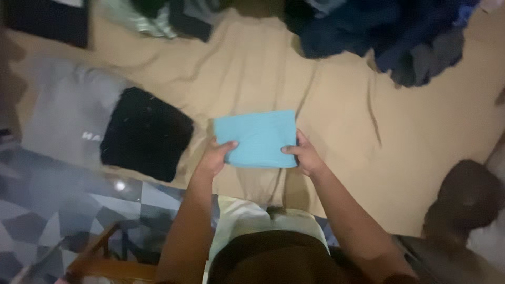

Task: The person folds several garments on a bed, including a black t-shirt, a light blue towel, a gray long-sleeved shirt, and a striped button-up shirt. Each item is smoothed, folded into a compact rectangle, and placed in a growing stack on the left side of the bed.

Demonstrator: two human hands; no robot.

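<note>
A: Where are your hands?

B: My left hand (214, 156) grips the near left edge of a folded light-blue cloth (256, 138), thumb on top. My right hand (306, 155) grips the near right edge, thumb also on top. Both hands are closed on the cloth, apart by its width.

A: Where does the cloth lie?

B: Flat on a tan sheet (342, 131), roughly central, its four edges straight and its far edge clear of other items.

A: What lies to the left?

B: A folded black garment (146, 132), near the cloth but not touching it; a strip of sheet shows between them. It overlaps a grey garment (68, 108) farther left.

A: And farther out?

B: A heap of dark blue clothes (384, 31) lies along the far edge, well apart. Striped and dark items (158, 16) sit at the far left. Bare sheet runs to the right of the cloth and beyond it, creased but unoccupied. A patterned floor (52, 210) borders the sheet's near left edge.
</note>
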